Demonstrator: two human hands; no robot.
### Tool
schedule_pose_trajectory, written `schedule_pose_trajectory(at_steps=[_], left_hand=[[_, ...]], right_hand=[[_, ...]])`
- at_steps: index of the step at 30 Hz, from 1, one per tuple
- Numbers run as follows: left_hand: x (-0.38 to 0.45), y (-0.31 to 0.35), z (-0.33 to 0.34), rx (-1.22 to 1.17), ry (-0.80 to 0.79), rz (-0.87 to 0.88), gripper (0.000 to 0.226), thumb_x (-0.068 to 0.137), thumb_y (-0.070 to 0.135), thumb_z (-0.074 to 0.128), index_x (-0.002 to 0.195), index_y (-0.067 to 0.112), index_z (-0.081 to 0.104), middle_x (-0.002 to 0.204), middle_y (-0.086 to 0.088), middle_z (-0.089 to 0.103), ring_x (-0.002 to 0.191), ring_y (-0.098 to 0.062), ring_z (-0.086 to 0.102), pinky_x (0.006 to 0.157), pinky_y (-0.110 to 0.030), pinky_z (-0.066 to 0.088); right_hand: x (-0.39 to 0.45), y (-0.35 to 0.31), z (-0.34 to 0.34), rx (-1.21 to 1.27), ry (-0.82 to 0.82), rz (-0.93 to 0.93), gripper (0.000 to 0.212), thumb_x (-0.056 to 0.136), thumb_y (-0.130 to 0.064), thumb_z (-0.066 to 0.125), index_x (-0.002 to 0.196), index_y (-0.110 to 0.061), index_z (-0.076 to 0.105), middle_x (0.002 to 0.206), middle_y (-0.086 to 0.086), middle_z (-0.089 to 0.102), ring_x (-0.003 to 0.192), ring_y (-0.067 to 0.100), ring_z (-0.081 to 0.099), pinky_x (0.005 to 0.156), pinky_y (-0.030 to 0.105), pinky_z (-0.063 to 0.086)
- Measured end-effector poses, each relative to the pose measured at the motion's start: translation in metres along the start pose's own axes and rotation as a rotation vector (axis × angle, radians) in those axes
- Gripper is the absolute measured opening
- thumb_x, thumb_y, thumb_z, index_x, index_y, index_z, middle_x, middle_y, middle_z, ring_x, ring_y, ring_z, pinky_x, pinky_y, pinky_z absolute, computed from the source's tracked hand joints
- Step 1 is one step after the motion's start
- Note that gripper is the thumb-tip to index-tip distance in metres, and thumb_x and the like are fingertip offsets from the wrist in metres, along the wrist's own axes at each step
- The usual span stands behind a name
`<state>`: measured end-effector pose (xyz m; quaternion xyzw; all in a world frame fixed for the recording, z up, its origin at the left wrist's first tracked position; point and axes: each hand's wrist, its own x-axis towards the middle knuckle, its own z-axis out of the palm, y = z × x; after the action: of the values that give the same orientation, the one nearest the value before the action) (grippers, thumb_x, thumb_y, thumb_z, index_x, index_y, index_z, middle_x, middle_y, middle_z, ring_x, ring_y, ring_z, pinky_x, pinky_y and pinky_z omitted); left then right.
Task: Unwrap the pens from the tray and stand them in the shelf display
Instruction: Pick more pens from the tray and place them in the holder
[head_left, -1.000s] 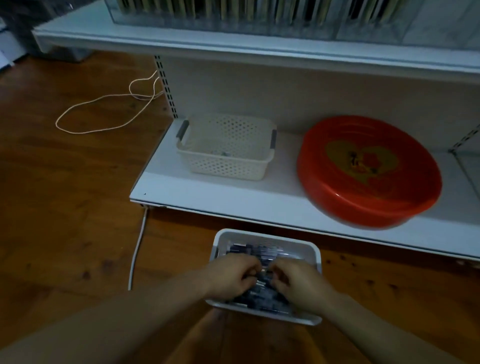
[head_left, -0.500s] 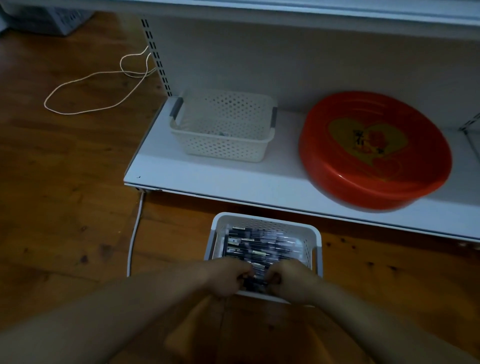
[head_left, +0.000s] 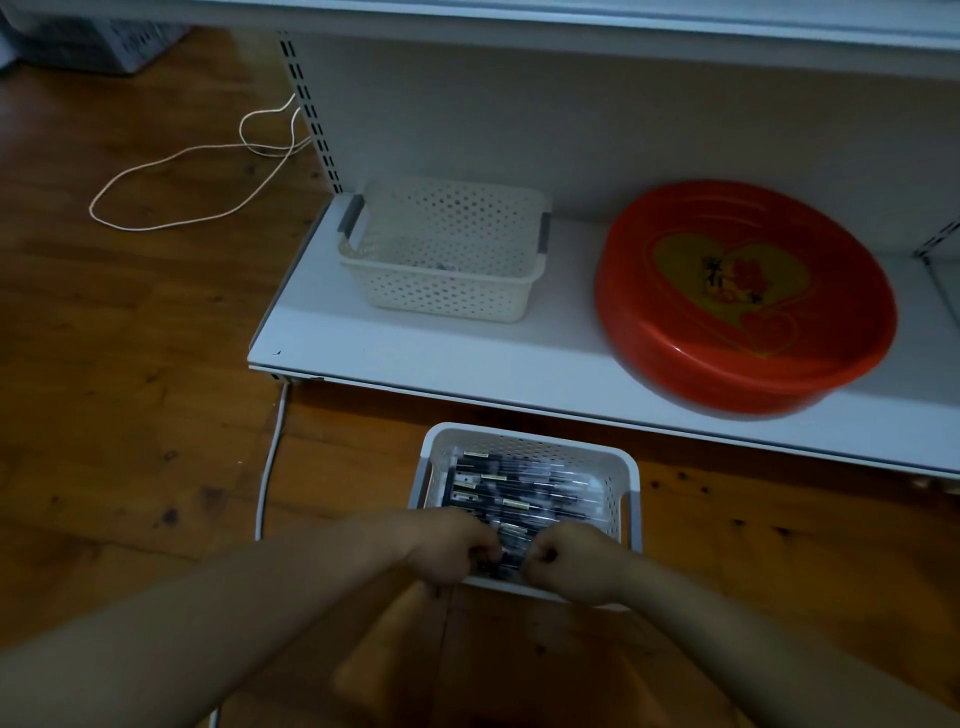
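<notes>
Dim light. White perforated tray (head_left: 626, 480) sat on the wooden floor (head_left: 130, 426), just in front of the bottom shelf (head_left: 467, 364); wrapped pens (head_left: 524, 491) lay crosswise inside it, filling it. Left hand (head_left: 454, 551) and right hand (head_left: 569, 564) met at the tray's near edge, fingers of both curled and pinching one wrapped pen (head_left: 506, 553) between them. On the shelf: cream basket (head_left: 441, 291) to the left, red round basin (head_left: 748, 296) to the right, apart. White cord (head_left: 208, 182) looped on the floor
</notes>
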<state>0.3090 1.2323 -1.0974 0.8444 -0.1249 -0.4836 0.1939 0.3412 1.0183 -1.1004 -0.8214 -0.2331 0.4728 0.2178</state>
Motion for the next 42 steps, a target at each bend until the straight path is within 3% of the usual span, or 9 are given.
schedule_pose_trajectory(at_steps=[3,9,12,15,18,21,26,34,42], left_hand=[[-0.002,0.002,-0.003,0.035,0.029,0.043,0.037,0.103,0.015,0.044,0.137,0.023,0.056,0.142,-0.003,0.055,0.125,-0.023,0.053,0.104,-0.044,0.047],[-0.006,0.002,-0.008,0.062,0.026,0.086,0.035,0.105,0.019,0.044,0.137,0.020,0.057,0.141,-0.004,0.056,0.126,-0.022,0.053,0.106,-0.042,0.045],[-0.008,0.003,-0.011,0.041,0.065,0.106,0.034,0.105,0.021,0.045,0.136,0.018,0.058,0.137,-0.004,0.059,0.122,-0.023,0.055,0.100,-0.035,0.045],[-0.008,0.005,-0.016,0.036,0.109,0.097,0.029,0.104,0.022,0.048,0.130,0.015,0.059,0.127,-0.007,0.063,0.110,-0.024,0.057,0.085,-0.029,0.041],[-0.010,0.007,-0.020,0.005,0.136,0.076,0.027,0.104,0.024,0.048,0.127,0.016,0.059,0.120,-0.007,0.063,0.098,-0.020,0.055,0.083,-0.033,0.043],[-0.012,0.012,-0.022,-0.210,0.184,0.094,0.022,0.105,0.020,0.047,0.120,0.010,0.060,0.106,-0.007,0.067,0.097,-0.026,0.065,0.087,-0.040,0.052],[-0.018,0.035,-0.036,-0.675,0.258,0.189,0.018,0.106,0.014,0.047,0.117,0.005,0.058,0.092,-0.007,0.067,0.079,-0.016,0.067,0.081,-0.031,0.057],[-0.036,0.070,-0.074,-0.812,0.442,0.347,0.018,0.105,0.014,0.049,0.117,0.013,0.062,0.087,-0.002,0.072,0.074,-0.013,0.067,0.070,-0.027,0.053],[-0.067,0.115,-0.120,-0.873,0.578,0.505,0.023,0.103,0.013,0.053,0.121,0.005,0.064,0.094,-0.016,0.073,0.075,-0.021,0.067,0.069,-0.026,0.053]], right_hand=[[-0.003,0.000,-0.002,0.048,-0.004,-0.018,0.035,0.098,-0.038,0.060,0.100,-0.005,0.073,0.102,0.015,0.072,0.094,0.029,0.067,0.089,0.045,0.057],[-0.007,-0.001,-0.009,0.060,0.003,-0.050,0.025,0.099,-0.025,0.059,0.087,-0.009,0.074,0.087,0.001,0.072,0.075,0.012,0.064,0.072,0.025,0.052],[-0.010,0.002,-0.015,0.117,0.120,-0.062,0.027,0.099,-0.021,0.059,0.076,-0.012,0.069,0.072,-0.009,0.068,0.066,-0.001,0.062,0.070,0.025,0.054],[-0.012,0.005,-0.020,0.324,0.257,-0.078,0.020,0.100,-0.015,0.059,0.084,-0.013,0.070,0.078,0.002,0.075,0.074,0.011,0.072,0.072,0.031,0.061],[-0.015,0.002,-0.026,0.420,0.441,-0.120,0.014,0.101,-0.015,0.059,0.092,-0.018,0.070,0.077,0.002,0.074,0.073,0.016,0.071,0.074,0.035,0.061],[-0.018,-0.004,-0.035,0.504,0.607,-0.184,0.013,0.100,-0.013,0.061,0.102,-0.024,0.069,0.081,0.001,0.074,0.074,0.015,0.071,0.076,0.039,0.060],[-0.030,-0.021,-0.059,0.667,0.793,-0.282,0.021,0.095,-0.006,0.066,0.104,-0.025,0.065,0.086,0.003,0.074,0.082,0.016,0.071,0.079,0.031,0.059],[-0.053,-0.042,-0.102,0.753,0.903,-0.421,0.029,0.092,0.000,0.068,0.109,-0.023,0.063,0.087,0.003,0.075,0.085,0.019,0.072,0.077,0.028,0.058],[-0.096,-0.069,-0.159,0.716,1.043,-0.594,0.025,0.092,0.003,0.066,0.112,-0.013,0.063,0.089,0.010,0.072,0.082,0.012,0.069,0.073,0.020,0.054]])
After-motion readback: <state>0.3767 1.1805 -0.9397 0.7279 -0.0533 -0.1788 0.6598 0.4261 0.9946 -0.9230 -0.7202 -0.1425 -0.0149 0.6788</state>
